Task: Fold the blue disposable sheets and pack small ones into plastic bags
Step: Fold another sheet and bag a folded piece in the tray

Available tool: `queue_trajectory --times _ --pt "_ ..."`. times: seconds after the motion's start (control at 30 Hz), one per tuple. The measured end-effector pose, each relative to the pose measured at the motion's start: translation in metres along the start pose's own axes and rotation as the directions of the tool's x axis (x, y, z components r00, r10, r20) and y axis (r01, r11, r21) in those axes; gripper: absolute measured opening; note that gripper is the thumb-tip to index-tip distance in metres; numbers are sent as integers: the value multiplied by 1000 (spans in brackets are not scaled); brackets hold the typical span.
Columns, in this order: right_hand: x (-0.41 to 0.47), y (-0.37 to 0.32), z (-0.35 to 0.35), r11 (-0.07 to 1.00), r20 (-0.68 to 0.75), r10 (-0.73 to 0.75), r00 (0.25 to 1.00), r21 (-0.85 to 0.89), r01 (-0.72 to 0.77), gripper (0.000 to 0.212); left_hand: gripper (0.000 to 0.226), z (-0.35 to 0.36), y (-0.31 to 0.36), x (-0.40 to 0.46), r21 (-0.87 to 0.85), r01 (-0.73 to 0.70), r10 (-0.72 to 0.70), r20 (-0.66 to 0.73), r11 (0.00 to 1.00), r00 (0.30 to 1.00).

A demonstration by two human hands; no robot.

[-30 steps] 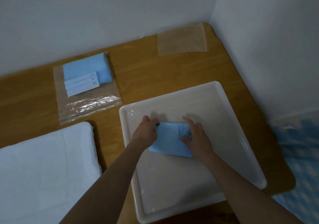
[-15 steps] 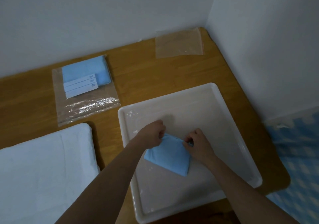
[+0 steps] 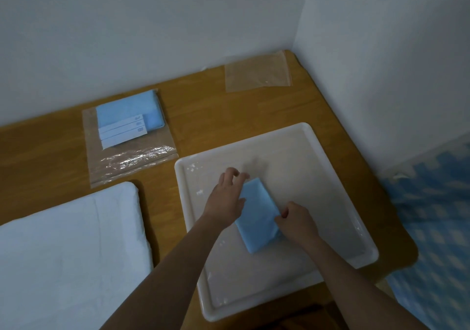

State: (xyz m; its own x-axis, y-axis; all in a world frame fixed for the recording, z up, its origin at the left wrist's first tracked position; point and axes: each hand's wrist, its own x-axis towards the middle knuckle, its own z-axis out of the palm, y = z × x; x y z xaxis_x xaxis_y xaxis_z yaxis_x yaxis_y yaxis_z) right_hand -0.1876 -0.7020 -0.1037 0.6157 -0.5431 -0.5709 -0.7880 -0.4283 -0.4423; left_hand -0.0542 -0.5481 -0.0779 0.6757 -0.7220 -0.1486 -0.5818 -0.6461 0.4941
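A small folded blue sheet [image 3: 258,215] lies at a slant in the white tray [image 3: 338,202]. My left hand [image 3: 226,197] rests on the sheet's upper left edge, fingers loosely spread past its far corner. My right hand [image 3: 296,221] pinches the sheet's right edge near its lower end. An empty clear plastic bag [image 3: 258,74] lies flat at the table's far right corner. Another plastic bag [image 3: 129,139] at the far left holds a folded blue sheet [image 3: 127,109] with white labels.
The wooden table [image 3: 203,116] sits in a corner between two white walls. A white padded cloth [image 3: 68,251] covers the table's near left. A blue checked floor mat [image 3: 437,228] shows to the right, past the table edge.
The blue sheet has turned from a wide rectangle into a narrow slanted packet. My left hand moved onto its upper left edge and my right hand slid down to its right edge.
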Motion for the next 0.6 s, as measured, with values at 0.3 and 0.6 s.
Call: queue_trajectory --times 0.3,0.6 --pt "-44 25 14 974 -243 -163 956 -191 118 9 79 33 -32 -70 272 -278 206 266 921 942" --pt "-50 50 17 796 117 -484 867 -351 492 69 60 49 -29 -81 357 -368 271 295 858 916"
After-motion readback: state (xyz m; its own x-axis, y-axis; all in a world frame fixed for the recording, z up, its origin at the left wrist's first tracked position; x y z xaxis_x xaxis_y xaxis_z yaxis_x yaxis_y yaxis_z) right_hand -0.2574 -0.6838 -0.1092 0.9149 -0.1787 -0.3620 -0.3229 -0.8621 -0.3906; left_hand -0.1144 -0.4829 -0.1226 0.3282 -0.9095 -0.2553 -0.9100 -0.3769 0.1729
